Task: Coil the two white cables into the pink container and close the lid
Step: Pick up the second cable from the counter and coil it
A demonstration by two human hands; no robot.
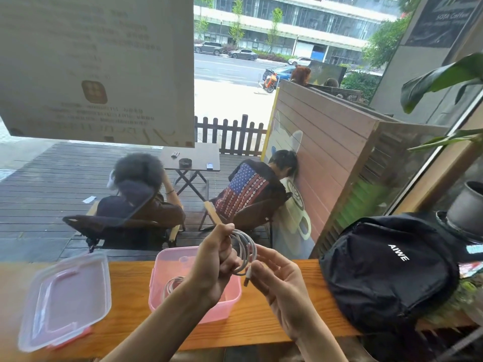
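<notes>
A white cable (245, 250), wound into several loops, is held up in the air above the right edge of the pink container (167, 262), clear of the desk (130, 288). The left hand (217, 259) has its grip closed around the top and left side of the coil, fingers wrapped through the loops. The right hand (277, 280), at 4 o'clock from the coil, holds a narrow grip on the cable's loose end, thumb and forefinger pinching just above the plug (247, 279), which hangs down between the two hands.

The pink container stands open on the wooden desk, directly below and behind the left forearm. Inside it, at its lower left, lies the second white cable (171, 283), already coiled and partly hidden by the left wrist. The translucent lid (65, 296), with pink clips along its edges, lies flat on the desk at 9 o'clock from the container, close beside it but not touching it.

At 3 o'clock from the hands, well apart from the container, a black backpack (386, 273) with white lettering rests on the right end of the desk. Beyond it, at 2 o'clock, a dark grey pot (467, 205) stands near the window frame, with large green leaves (439, 79) above it.

Through the window, at 12 o'clock, two people sit in low chairs on a dark wooden deck with a small folding table (190, 158) between them. A large paper notice (96, 69) is stuck on the glass at 11 o'clock.
</notes>
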